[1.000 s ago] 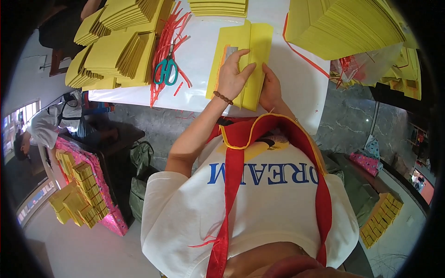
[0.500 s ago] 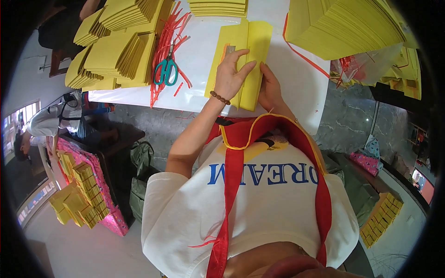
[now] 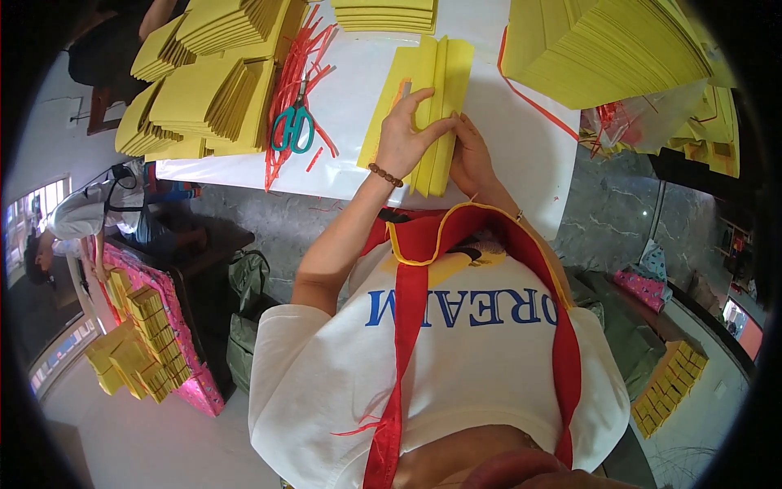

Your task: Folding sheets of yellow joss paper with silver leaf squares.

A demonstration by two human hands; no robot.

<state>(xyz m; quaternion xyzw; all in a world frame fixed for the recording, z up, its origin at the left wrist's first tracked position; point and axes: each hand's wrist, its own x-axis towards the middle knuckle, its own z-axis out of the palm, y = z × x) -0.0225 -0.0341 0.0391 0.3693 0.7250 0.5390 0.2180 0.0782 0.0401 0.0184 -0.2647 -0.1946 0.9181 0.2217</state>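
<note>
A pleated sheet of yellow paper lies on the white-covered table, its lengthwise folds standing up along the middle and right. My left hand, with a brown bead bracelet at the wrist, is curled over the paper, thumb and forefinger closing on the raised folds. At the right edge, my right hand grips the paper with thumb and fingertips; part of its fingers is hidden behind it. A small grey and orange patch shows on the sheet beside my left fingers.
Teal-handled scissors rest on loose red strips to the left. Folded yellow paper is stacked at the left, the far side and the right. Another person stands at far left near a pink-covered table.
The paper's right part has been drawn inward into narrower, raised folds. My left thumb and forefinger have come closer together, and my right hand has shifted slightly left.
</note>
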